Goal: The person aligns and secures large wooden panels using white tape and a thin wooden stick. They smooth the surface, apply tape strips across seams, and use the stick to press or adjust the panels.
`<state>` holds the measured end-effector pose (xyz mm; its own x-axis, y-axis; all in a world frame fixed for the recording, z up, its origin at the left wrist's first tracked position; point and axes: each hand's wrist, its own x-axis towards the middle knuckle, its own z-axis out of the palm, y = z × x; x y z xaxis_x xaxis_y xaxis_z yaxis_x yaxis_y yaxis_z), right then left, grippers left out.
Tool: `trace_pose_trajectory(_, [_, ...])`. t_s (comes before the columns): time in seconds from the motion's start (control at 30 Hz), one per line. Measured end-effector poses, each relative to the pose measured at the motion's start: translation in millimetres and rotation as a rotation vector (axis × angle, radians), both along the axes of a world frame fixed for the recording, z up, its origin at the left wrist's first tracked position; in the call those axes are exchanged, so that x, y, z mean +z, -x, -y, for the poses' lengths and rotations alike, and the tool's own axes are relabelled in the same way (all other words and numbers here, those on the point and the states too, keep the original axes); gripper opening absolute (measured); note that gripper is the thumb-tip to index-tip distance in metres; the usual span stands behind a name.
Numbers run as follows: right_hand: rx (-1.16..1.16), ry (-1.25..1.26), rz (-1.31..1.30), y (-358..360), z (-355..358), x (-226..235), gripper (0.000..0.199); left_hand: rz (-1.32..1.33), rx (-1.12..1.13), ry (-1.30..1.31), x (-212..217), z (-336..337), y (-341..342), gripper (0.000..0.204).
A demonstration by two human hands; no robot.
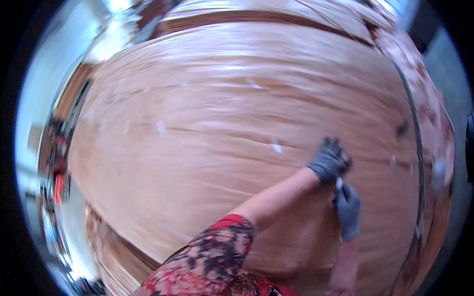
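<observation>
A wide sheet of thin brown wood veneer point(207, 163) lies in front of me, with creases and splits running across it. My left hand point(330, 162), in a grey glove, is low over its right part with the fingers bent. A pale bit shows at those fingers, too blurred to name. Just nearer to me, my right hand point(348, 212), also gloved in grey, is closed on a small white object point(339, 183) that sticks up from its fingertips. Small white pieces, one of them a white patch point(277, 146) left of my hands, dot the veneer.
A dark cord or strip point(417, 148) curves along the right side of the veneer. Beyond it lie ragged pinkish sheets point(428, 93). More veneer point(207, 18) lies past the far edge. A red object point(59, 188) stands at the far left. A dark spot point(402, 129) marks the right part.
</observation>
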<state>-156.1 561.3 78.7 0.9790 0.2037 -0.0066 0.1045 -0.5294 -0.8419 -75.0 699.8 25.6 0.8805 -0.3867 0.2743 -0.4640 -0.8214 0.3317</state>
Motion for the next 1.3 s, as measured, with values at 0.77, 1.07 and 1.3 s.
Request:
trace_pose_trajectory(0.77, [0.399, -0.254, -0.321, 247.8, -49.6, 39.2, 0.055, -0.822, 0.369, 1.585, 36.7, -40.0, 364.8, 0.022])
trace_pose_trajectory(1.07, [0.181, -0.403, -0.489, 315.7, -11.6, 76.7, 0.022, 0.231, 0.106, 0.669, 77.7, -17.1, 403.7, 0.014])
trace_pose_trajectory(1.3, [0.237, -0.488, -0.581, 335.4, 70.3, 44.7, 0.02, 0.19, 0.158, 0.462, 75.8, 35.7, 434.6, 0.02])
